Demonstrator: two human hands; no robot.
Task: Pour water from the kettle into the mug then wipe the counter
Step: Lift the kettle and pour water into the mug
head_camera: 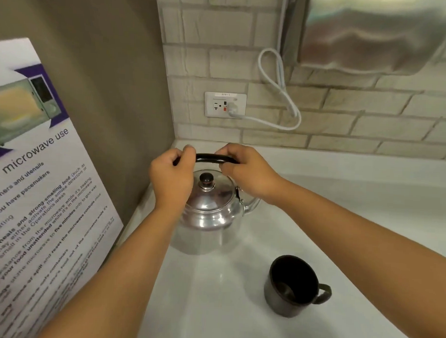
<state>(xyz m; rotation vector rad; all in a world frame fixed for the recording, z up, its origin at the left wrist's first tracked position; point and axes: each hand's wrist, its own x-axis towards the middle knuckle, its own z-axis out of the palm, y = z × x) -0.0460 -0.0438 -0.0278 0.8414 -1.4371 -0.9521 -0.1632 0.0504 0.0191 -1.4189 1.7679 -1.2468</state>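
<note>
Spanning the lower frame, the white surface [316,210] carries the kettle [207,213] in its back-left corner, near the wall poster [39,187]. The kettle stands upright with the lid on; its contents are hidden. The left hand [172,177] and right hand [247,172] grip opposite ends of the black handle [212,158], fingers [189,152] curled closed around it. The dark mug [292,286] stands upright to the kettle's near right, well apart from both hands; its interior is too dark to make out. The left wrist covers the kettle's left side.
</note>
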